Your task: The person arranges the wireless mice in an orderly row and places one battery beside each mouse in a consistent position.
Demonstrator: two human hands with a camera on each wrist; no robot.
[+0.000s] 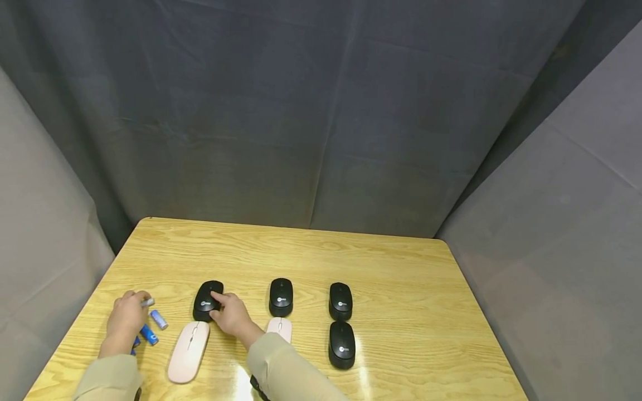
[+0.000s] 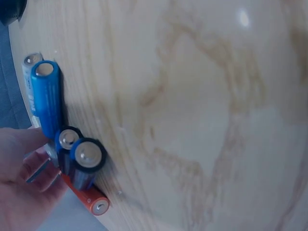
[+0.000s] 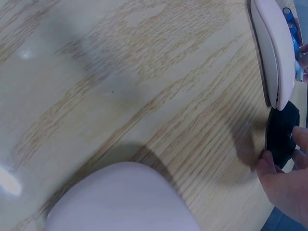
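At the table's left, my left hand [image 1: 125, 320] pinches a pale battery [image 1: 147, 302] between thumb and fingertips. Several blue batteries [image 1: 149, 335] lie close beside this hand, along with a light blue-and-white one [image 1: 159, 319]. An orange battery [image 2: 94, 199] shows in the left wrist view, just past the fingers. My right hand [image 1: 234, 318] grips a black computer mouse [image 1: 206, 299] by its right side, thumb low and fingers over the top. A pale pink mouse [image 1: 188, 352] lies just in front of it, between my two hands.
Another black mouse [image 1: 281, 297] stands mid-table, with a second pink mouse [image 1: 279, 328] partly hidden behind my right sleeve. Farther right, two black mice sit in line, one behind [image 1: 340, 301] and one nearer [image 1: 342, 345]. Grey curtains [image 1: 281, 122] enclose the wooden table [image 1: 416, 312].
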